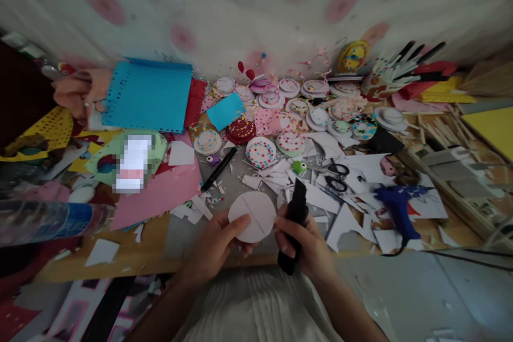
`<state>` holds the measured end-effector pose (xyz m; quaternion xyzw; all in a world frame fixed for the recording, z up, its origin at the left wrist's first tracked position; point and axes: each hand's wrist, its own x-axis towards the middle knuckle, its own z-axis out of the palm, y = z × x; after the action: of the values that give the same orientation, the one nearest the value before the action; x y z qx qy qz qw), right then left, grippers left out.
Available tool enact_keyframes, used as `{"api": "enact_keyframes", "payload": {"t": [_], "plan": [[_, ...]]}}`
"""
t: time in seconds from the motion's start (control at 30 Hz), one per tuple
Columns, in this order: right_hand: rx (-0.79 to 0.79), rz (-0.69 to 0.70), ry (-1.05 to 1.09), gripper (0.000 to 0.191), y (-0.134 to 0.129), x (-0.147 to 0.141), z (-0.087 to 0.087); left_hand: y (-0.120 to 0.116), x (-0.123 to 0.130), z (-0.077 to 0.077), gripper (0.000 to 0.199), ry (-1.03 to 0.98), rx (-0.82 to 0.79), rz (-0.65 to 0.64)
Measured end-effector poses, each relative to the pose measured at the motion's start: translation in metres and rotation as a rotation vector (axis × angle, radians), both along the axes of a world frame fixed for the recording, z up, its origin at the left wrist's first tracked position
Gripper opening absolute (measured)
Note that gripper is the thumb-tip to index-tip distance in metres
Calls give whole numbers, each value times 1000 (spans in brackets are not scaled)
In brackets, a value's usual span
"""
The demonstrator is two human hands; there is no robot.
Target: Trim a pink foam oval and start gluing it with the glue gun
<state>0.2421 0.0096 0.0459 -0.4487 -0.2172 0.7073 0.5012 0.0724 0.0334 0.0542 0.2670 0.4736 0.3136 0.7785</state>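
A round white card disc (260,224) with a thin line across it is in my left hand (216,243), the thumb pressed on its face. My right hand (300,243) is closed around a black utility knife (297,208), which points up and away from me. A right fingertip is at the disc's right edge; whether it grips the edge, I cannot tell. White paper scraps (276,176) lie just beyond both hands. Behind the knife are black scissors (337,176), and a black pen (219,169) lies left of the disc.
Several small decorated disc hats (260,152) crowd the back of the table. A blue glue gun (401,208) with a cord lies at the right. On the left are a plastic bottle (52,220), pink sheet (160,192) and blue sheet (150,96). A cup of pens (377,85) stands back right.
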Motion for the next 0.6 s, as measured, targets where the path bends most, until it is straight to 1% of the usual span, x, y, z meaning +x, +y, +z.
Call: {"api": "enact_keyframes", "payload": {"t": [0.1, 0.17, 0.27, 0.37, 0.6], "plan": [[12, -64, 29, 28, -5, 2, 0, -10, -2, -1, 31, -3, 33, 48], [21, -67, 14, 28, -11, 1, 0, -17, -3, -1, 33, 23, 51, 76], [7, -22, -20, 32, -23, -6, -1, -28, -4, 1, 36, 75, 90, 42], [-20, 4, -22, 36, -36, -15, -2, -39, -1, 5, 37, 58, 115, -16], [4, -37, 10, 43, -56, -20, 3, -62, 7, 14, 37, -43, 203, -5]]}}
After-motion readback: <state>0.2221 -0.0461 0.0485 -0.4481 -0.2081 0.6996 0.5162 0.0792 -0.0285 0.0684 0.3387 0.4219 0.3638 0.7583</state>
